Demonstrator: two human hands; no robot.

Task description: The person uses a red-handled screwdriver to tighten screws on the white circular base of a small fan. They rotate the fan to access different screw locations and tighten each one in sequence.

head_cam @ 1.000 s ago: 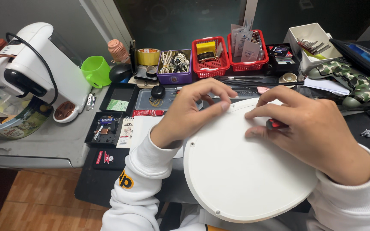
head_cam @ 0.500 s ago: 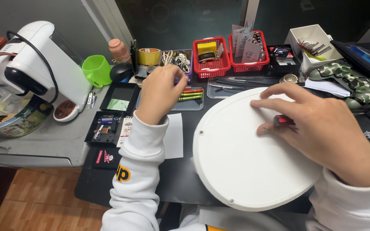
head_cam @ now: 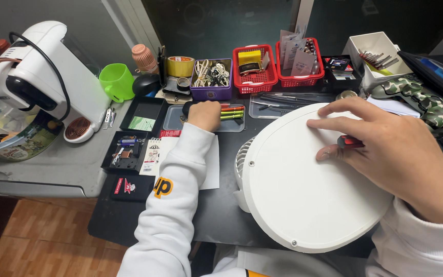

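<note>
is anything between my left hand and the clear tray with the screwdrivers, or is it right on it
Nothing visible stands between them. The left hand is already at the clear tray, its fist over the tray's middle, beside the screwdrivers. What the fingers grip is hidden.

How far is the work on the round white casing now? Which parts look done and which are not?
Done: the round white casing lies flat on the black table, and two screws show in its rim. In hand: the right hand rests on the casing and holds a red-handled tool; the left hand reaches into the clear tray of small tools. Left: I cannot tell whether the other screw points are filled.
</note>
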